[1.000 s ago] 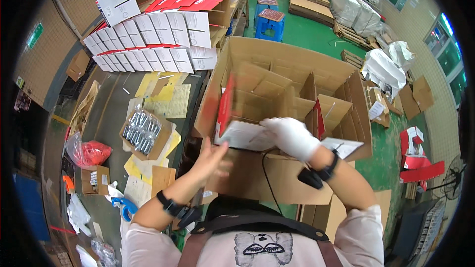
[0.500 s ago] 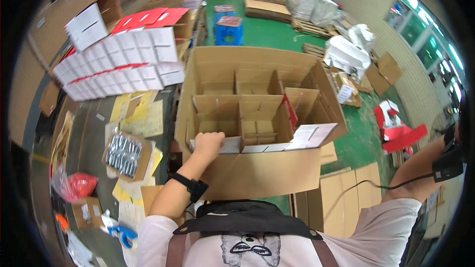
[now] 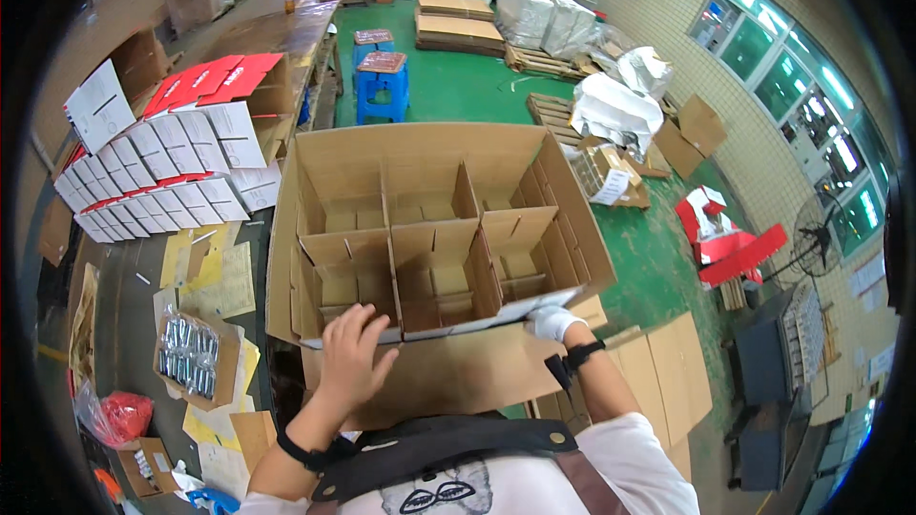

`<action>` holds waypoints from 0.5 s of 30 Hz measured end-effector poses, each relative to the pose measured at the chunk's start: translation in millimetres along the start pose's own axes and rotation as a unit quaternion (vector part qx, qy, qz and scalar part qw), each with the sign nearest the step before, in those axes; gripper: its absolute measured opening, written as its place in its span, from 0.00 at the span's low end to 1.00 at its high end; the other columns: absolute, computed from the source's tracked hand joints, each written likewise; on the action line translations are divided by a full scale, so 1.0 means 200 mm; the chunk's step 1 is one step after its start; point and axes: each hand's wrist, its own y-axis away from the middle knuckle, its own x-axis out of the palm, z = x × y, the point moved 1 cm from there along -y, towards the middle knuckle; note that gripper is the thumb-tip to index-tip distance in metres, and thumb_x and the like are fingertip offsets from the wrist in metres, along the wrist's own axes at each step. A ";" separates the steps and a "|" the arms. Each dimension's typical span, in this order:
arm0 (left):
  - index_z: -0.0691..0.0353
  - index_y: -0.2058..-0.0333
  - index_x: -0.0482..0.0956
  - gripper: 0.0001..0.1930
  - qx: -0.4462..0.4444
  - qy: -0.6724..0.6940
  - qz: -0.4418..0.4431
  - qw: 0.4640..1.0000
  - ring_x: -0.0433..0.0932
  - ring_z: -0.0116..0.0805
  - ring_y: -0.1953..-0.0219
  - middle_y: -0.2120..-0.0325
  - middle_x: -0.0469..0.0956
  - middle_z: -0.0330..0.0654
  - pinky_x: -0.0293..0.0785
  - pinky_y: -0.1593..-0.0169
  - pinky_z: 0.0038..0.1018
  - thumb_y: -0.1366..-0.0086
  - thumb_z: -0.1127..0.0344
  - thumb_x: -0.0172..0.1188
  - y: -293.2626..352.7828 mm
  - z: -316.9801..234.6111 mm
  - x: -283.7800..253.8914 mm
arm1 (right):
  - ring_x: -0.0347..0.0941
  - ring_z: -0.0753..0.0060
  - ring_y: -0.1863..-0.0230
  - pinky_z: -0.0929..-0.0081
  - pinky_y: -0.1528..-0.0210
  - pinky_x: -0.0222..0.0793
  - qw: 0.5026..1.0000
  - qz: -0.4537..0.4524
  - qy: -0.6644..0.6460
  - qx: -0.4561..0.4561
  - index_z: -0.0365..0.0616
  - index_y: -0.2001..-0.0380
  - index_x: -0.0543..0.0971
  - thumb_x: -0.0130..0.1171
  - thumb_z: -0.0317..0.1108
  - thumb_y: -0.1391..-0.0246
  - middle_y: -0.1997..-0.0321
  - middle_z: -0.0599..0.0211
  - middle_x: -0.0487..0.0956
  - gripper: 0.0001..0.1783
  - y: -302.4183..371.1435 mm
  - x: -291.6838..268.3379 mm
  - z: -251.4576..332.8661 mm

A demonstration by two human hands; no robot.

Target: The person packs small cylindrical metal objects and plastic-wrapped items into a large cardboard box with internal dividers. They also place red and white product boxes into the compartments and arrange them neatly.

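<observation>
Facing a brown carton (image 3: 420, 145), six cells, just ahead of both hands, near flap (image 3: 458, 374) folded out toward us. Our left hand (image 3: 355, 355), bare, has its fingers spread wide, fingertips over the near wall by the near-left cell; can't tell if they touch. Our right hand (image 3: 551, 322), white-gloved, sits at the near-right corner, fingers bent; can't tell whether it pinches the edge. Markings: white panel (image 3: 453, 327) along the near wall, any print too fine for us. Off left, stacked white boxes (image 3: 153, 151) show dark lines; red flaps (image 3: 198, 82) on top carry bold white lettering. Off right, small carton has a white label (image 3: 611, 187), unreadable.
</observation>
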 end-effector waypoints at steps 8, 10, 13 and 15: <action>0.57 0.52 0.75 0.25 -0.044 -0.022 0.071 0.996 0.66 0.46 0.42 0.49 0.71 0.46 0.60 0.40 0.45 0.47 0.57 0.66 -0.26 -0.29 0.27 | 0.78 0.56 0.67 0.63 0.61 0.73 0.880 -0.438 -0.129 -0.130 0.47 0.60 0.79 0.65 0.43 0.55 0.68 0.59 0.80 0.18 0.41 -0.98 0.38; 0.57 0.50 0.74 0.25 -0.079 -0.062 0.158 0.982 0.68 0.44 0.43 0.48 0.71 0.46 0.61 0.41 0.44 0.46 0.58 0.64 -0.33 -0.25 0.46 | 0.78 0.54 0.63 0.62 0.57 0.72 0.917 -0.357 -0.064 -0.165 0.48 0.58 0.77 0.65 0.42 0.56 0.66 0.59 0.80 0.21 0.21 -0.69 0.35; 0.56 0.48 0.72 0.25 -0.114 -0.074 0.212 0.968 0.70 0.43 0.45 0.46 0.70 0.46 0.63 0.41 0.43 0.46 0.60 0.62 -0.26 -0.13 0.61 | 0.78 0.54 0.60 0.61 0.58 0.73 0.987 -0.109 -0.015 -0.114 0.47 0.59 0.77 0.65 0.37 0.59 0.63 0.56 0.80 0.20 0.11 -0.41 0.33; 0.57 0.47 0.72 0.26 -0.091 -0.027 0.116 0.989 0.70 0.44 0.46 0.45 0.69 0.47 0.63 0.42 0.43 0.46 0.63 0.63 -0.21 -0.19 0.52 | 0.77 0.52 0.57 0.60 0.54 0.73 0.967 -0.125 -0.121 -0.186 0.45 0.55 0.77 0.67 0.36 0.61 0.59 0.55 0.80 0.25 0.16 -0.51 0.34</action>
